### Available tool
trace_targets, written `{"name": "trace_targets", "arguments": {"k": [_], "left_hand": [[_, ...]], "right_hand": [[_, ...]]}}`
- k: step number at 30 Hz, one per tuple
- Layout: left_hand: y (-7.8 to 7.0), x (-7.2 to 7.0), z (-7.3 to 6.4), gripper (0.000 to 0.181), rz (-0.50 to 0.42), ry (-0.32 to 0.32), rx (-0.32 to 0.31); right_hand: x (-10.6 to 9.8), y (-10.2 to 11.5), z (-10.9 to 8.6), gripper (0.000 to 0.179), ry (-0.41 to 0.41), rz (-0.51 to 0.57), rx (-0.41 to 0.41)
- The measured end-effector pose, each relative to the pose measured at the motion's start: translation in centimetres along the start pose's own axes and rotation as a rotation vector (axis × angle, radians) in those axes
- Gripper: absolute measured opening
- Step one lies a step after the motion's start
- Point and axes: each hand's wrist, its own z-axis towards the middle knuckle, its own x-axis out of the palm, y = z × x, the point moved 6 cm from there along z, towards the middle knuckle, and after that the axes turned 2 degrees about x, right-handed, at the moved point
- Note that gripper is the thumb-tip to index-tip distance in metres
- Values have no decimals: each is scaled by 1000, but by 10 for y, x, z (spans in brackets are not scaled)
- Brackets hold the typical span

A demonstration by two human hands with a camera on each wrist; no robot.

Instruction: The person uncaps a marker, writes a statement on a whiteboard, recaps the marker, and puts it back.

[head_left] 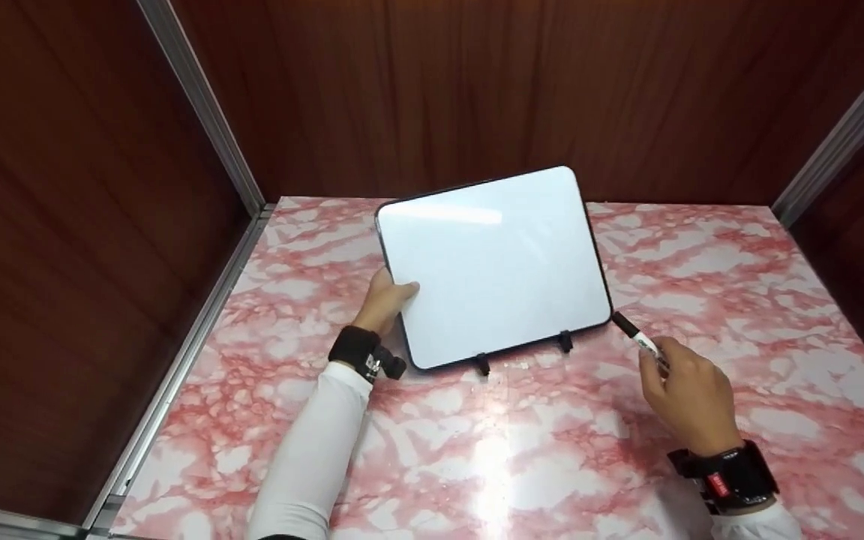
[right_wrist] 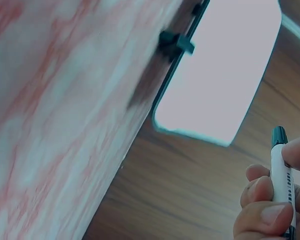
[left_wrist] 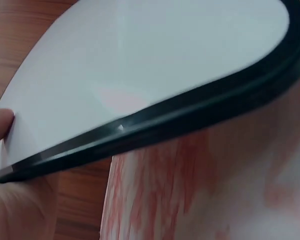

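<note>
A white board with rounded corners and a thin dark frame, a small whiteboard [head_left: 499, 262], leans back over the table, tilted up to the right. My left hand [head_left: 387, 300] grips its left edge, the thumb lying on the white face; in the left wrist view the dark rim [left_wrist: 155, 125] runs between thumb and palm. At the board's lower edge are two black support hooks [head_left: 483, 364]. To the right, my right hand [head_left: 691, 390] holds a white marker [right_wrist: 281, 175] with a black cap, its capped end near the board's lower right corner.
The table [head_left: 417, 457] has a red-and-white marbled top. Dark brown wood-grain panels [head_left: 477, 90] stand behind it and on both sides, with metal strips [head_left: 207, 105] at the corners. Light glares off the tabletop near the front.
</note>
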Motion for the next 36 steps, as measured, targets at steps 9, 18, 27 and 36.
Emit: {"name": "trace_targets", "arguments": {"k": [9, 18, 27, 36], "left_hand": [[6, 33, 3, 39, -6, 181, -69], [7, 59, -16, 36, -38, 346, -63], [5, 68, -36, 33, -6, 434, -36], [8, 64, -44, 40, 92, 325, 4]], "right_hand": [[11, 22, -8, 13, 76, 53, -91], [20, 48, -14, 11, 145, 66, -221], [29, 67, -25, 15, 177, 96, -363], [30, 76, -24, 15, 170, 85, -402]]}}
